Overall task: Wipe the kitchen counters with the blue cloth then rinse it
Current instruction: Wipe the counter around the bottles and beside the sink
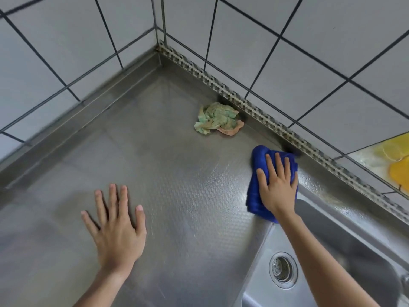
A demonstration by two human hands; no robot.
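Observation:
A folded blue cloth (257, 165) lies flat on the stainless steel counter (172, 178), close to the back wall and beside the sink's upper corner. My right hand (277, 185) presses down on it with the fingers spread over its top. My left hand (117, 224) rests palm down on the bare counter to the left, fingers apart, holding nothing. The sink (327, 244) with its round drain strainer (282, 270) fills the lower right.
A crumpled green and pink rag (218, 119) sits on the counter against the back wall, up and left of the blue cloth. White tiled walls meet in a corner at the top. A perforated metal strip (261, 111) runs along the right wall's base.

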